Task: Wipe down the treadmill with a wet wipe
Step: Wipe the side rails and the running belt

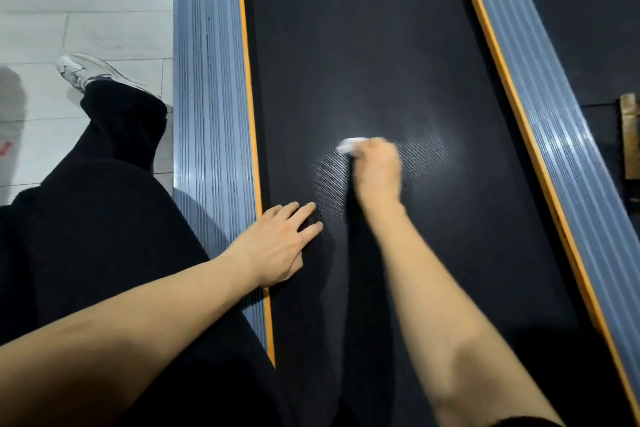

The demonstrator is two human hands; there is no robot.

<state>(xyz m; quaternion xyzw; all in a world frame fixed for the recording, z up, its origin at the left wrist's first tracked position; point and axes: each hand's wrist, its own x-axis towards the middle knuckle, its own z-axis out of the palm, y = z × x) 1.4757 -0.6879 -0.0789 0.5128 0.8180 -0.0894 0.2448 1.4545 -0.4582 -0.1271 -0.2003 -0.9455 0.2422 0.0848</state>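
Note:
The treadmill's black belt (346,45) runs up the middle of the view between two ribbed grey side rails with orange edging. My right hand (377,170) is closed on a crumpled white wet wipe (349,145) and presses it on the belt near the centre; the hand is blurred. A lighter sheen marks the belt around the wipe. My left hand (280,243) lies flat on the belt beside the left rail (211,114), fingers spread, holding nothing.
The right rail (540,104) slants down the right side, with dark flooring and a brown wooden piece (628,135) beyond it. Left of the treadmill is pale tiled floor (86,10), with my black-trousered leg and a white shoe (79,71) on it.

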